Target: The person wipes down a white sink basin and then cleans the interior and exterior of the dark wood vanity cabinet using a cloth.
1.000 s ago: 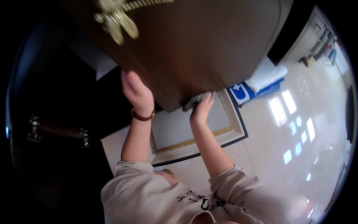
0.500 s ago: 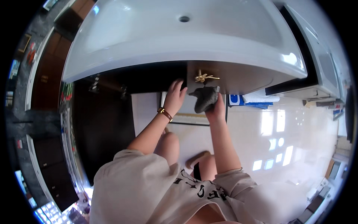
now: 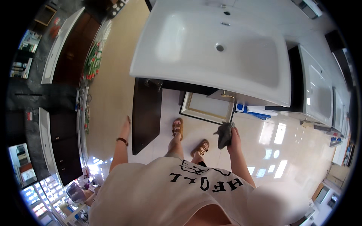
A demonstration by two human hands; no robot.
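A bunched dark grey cloth [image 3: 224, 136] is gripped in my right hand [image 3: 235, 140], above the floor to the right of my feet. My left hand [image 3: 125, 127] is beside the outer face of the open dark cabinet door [image 3: 146, 115]; it appears stretched out and holds nothing visible, seen edge-on. Whether it touches the door cannot be told. The door hangs from the vanity cabinet beneath a white washbasin [image 3: 188, 56]. A gold handle [image 3: 227, 94] sits on the other cabinet door [image 3: 245, 98], which is closed.
A framed panel [image 3: 207, 107] with a gold and dark border lies below the cabinet. Blue and white packages [image 3: 254, 110] rest to its right. Another basin unit [image 3: 320, 86] stands at the right, and dark cabinets [image 3: 62, 150] line the left. My sandalled feet [image 3: 177, 128] are on the glossy floor.
My left hand has moved from the cabinet opening leftward to the door's outer side. The right hand has drawn the cloth back from the gold handle. My view has shifted, showing more basin and floor.
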